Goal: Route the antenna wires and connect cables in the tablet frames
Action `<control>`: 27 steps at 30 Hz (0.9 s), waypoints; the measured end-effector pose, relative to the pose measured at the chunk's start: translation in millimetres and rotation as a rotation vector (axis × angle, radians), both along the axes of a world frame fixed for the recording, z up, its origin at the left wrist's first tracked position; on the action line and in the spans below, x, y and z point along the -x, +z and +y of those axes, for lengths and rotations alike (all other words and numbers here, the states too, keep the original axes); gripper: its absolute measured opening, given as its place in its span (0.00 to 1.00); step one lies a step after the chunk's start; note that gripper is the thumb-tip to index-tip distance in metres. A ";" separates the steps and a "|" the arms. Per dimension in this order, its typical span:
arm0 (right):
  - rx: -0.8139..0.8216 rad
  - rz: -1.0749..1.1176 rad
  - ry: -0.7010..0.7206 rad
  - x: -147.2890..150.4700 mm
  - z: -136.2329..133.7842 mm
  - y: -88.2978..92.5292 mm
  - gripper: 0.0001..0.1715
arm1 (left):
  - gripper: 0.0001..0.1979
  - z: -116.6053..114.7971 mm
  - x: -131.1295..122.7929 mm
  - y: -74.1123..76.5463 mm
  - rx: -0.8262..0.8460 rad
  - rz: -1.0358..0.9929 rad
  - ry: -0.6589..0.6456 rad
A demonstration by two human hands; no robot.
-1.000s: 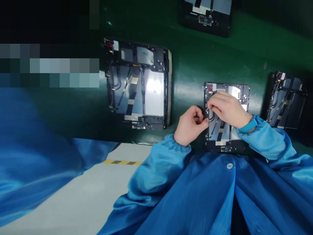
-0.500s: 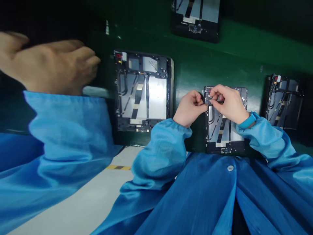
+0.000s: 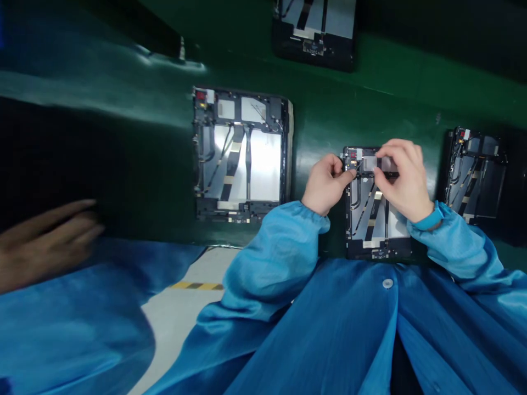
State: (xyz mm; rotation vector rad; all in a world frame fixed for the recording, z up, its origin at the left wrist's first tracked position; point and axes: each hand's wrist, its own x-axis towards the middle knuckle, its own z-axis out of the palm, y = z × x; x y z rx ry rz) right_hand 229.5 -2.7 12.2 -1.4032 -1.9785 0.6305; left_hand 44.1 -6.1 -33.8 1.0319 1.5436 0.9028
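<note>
An opened tablet-like device (image 3: 379,219) lies on the green surface in front of me, its dark ribbon cables and silvery panels exposed. At its upper left edge is my left hand (image 3: 327,184), thumb and fingers drawn together; whatever they pinch is too small to make out. My right hand (image 3: 405,178) hovers over the upper right part of the same device, thumb and forefinger apart, with nothing visible between them. A blue band circles the right wrist.
Similar opened devices lie at the left (image 3: 265,159), at the top (image 3: 315,46) and at the right (image 3: 475,175). Another person's blurred hand (image 3: 53,241) and blue sleeve are at the far left. The green table (image 3: 329,109) has its near edge below.
My right hand has moved right and its fingers have spread apart. My left hand has shifted slightly right. The other person's hand has moved down and left.
</note>
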 end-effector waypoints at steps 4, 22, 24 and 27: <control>0.104 0.024 -0.218 -27.1 -35.3 2.6 0.29 | 0.11 -12.1 5.5 2.2 0.001 0.111 -0.037; 0.446 0.248 0.094 11.5 -77.5 -8.5 0.35 | 0.37 3.9 194.4 73.0 0.114 0.111 0.201; 0.469 0.234 0.102 14.1 -80.6 -20.2 0.33 | 0.31 19.6 210.1 71.3 0.099 0.368 0.161; 0.478 0.226 0.113 18.3 -82.2 -28.1 0.29 | 0.21 60.1 199.1 64.6 -0.031 0.768 0.072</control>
